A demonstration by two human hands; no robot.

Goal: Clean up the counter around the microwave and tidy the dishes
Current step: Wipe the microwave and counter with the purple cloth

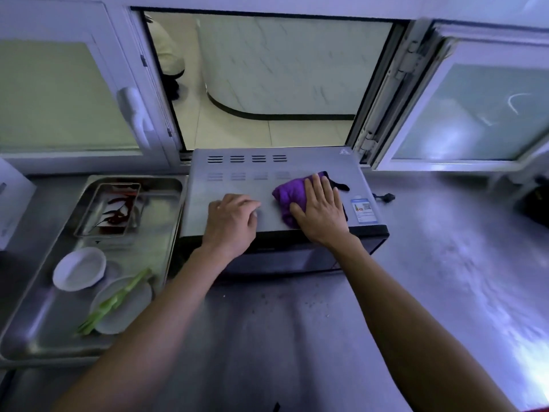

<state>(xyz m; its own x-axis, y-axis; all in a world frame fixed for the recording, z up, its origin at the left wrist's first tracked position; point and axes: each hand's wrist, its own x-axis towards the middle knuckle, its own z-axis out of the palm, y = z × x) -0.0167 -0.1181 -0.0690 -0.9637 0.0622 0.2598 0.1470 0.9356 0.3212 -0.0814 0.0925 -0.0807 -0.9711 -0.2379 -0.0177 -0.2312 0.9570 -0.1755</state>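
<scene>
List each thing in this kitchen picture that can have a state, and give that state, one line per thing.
Serving window: open.
Microwave: door shut, as far as visible.
Purple cloth: bunched, on the microwave top.
Right hand: flat, pressing the cloth.
Left hand: resting on the microwave top, fingers loosely bent.
White bowl: upright, empty.
Plate: holding green stalks.

1 microwave (267,200), 1 cloth (289,194), 2 trays (166,209), 2 plates (79,269).

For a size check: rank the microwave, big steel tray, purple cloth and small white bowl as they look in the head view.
1. microwave and big steel tray: look alike; not ranked.
2. purple cloth
3. small white bowl, near the cloth's size.
</scene>
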